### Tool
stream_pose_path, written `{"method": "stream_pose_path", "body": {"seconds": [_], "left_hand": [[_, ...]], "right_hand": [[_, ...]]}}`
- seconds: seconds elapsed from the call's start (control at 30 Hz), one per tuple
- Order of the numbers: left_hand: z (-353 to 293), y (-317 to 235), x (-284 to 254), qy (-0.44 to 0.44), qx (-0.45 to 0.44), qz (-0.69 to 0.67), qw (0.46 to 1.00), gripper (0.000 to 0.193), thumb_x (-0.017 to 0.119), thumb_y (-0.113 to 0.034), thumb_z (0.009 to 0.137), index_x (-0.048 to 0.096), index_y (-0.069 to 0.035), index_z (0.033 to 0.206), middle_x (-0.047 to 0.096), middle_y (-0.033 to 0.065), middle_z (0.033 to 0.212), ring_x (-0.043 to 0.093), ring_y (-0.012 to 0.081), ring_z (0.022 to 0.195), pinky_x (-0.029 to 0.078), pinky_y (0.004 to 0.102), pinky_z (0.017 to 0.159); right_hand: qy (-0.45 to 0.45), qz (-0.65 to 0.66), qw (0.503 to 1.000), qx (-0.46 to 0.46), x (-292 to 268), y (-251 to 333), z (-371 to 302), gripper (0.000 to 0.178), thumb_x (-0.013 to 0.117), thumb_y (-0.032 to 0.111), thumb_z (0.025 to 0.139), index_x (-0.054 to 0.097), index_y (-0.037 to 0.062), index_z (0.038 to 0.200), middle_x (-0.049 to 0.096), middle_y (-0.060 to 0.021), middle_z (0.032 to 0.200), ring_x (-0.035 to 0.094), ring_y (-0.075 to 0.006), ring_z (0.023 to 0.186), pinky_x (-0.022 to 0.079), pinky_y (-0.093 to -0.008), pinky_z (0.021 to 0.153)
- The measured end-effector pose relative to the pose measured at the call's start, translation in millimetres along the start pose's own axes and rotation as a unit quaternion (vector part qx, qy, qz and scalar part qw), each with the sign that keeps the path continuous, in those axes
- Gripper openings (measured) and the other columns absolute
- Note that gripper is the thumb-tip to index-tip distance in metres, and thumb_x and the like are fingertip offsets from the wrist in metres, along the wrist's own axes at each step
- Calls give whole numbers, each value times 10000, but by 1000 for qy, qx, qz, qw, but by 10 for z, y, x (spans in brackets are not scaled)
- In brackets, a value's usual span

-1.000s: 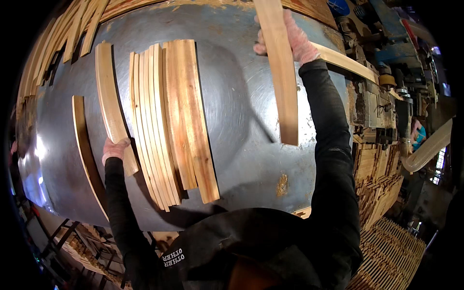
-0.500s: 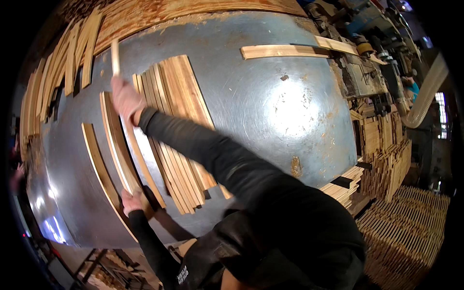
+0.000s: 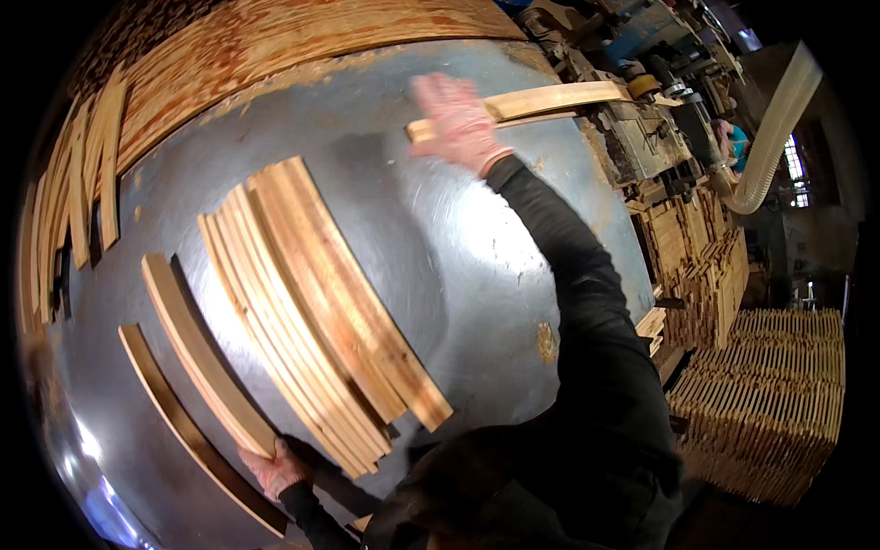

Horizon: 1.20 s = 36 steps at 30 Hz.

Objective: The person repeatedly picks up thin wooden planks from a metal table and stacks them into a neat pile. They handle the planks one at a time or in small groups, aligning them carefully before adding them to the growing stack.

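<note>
My left hand (image 3: 275, 467) is closed around the near end of a pale wooden strip (image 3: 206, 362), which lies lengthwise on the metal-topped table (image 3: 385, 229). My right hand (image 3: 456, 124), slightly blurred, reaches to the far right with fingers spread, over the left end of another wooden strip (image 3: 559, 97). Whether its palm touches that wood I cannot tell. Between the hands lies a side-by-side group of several wooden strips (image 3: 293, 321), with wider boards along its right side. A single thin strip (image 3: 188, 431) rests left of my left hand.
More strips (image 3: 92, 165) are heaped at the far left, beside a wood-grained sheet (image 3: 275, 41) along the back edge. Machinery (image 3: 651, 128) with a ribbed hose (image 3: 779, 128) stands at the right. Tall stacks of cut wood (image 3: 761, 403) rise beyond the table's right edge.
My right hand has let go of a strip on the left and swung across to the far right. The strip group sits closer together. My left hand stays at the near strip end.
</note>
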<state>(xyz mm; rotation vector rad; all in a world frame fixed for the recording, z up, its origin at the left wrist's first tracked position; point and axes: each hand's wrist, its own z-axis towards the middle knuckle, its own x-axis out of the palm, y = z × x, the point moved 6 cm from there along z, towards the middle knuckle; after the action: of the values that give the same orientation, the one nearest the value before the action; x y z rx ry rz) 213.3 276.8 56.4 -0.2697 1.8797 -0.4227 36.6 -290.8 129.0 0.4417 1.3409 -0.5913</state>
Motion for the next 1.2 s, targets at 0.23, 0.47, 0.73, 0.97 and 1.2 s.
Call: {"method": "stream_pose_path", "body": {"seconds": [0.23, 0.47, 0.73, 0.97, 1.2], "left_hand": [[102, 247, 149, -80, -61, 132, 986, 873, 732, -121, 782, 249, -184, 1507, 595, 188, 1265, 619, 373, 1073, 502, 440, 896], [-59, 171, 226, -62, -166, -11, 984, 779, 690, -122, 837, 280, -237, 1489, 602, 162, 1271, 624, 338, 1042, 514, 427, 876], [71, 233, 155, -60, -23, 97, 993, 803, 768, -153, 767, 339, -42, 1437, 555, 198, 1312, 558, 334, 1161, 453, 403, 991], [42, 126, 56, -90, 0, 109, 990, 685, 788, -272, 731, 481, -87, 1315, 615, 211, 1211, 605, 380, 1096, 495, 446, 907], [-41, 164, -685, -51, -48, -17, 997, 722, 782, -341, 703, 486, -93, 1312, 642, 180, 1170, 612, 343, 1093, 472, 399, 942]], "right_hand": [[199, -158, 965, 59, 778, -1772, -68, 1027, 806, 455, 642, 316, 104, 1474, 418, -211, 1450, 367, -356, 1367, 232, -521, 1133], [221, -6, 972, -77, 966, -677, 239, 506, 693, 442, 721, 658, 83, 1075, 701, -155, 987, 675, -332, 897, 523, -435, 800], [172, 147, 974, 9, 1071, -729, 263, 940, 788, 421, 636, 373, 37, 1388, 525, -236, 1291, 485, -370, 1236, 353, -481, 1037], [176, 18, 982, -72, 950, -547, -777, 1089, 812, 360, 671, 180, 66, 1509, 629, -220, 1040, 600, -432, 976, 505, -477, 819], [339, 180, 914, 132, 628, 258, -1269, 1020, 668, 541, 791, 154, 43, 1518, 639, -267, 1161, 615, -414, 1082, 492, -422, 889]]}}
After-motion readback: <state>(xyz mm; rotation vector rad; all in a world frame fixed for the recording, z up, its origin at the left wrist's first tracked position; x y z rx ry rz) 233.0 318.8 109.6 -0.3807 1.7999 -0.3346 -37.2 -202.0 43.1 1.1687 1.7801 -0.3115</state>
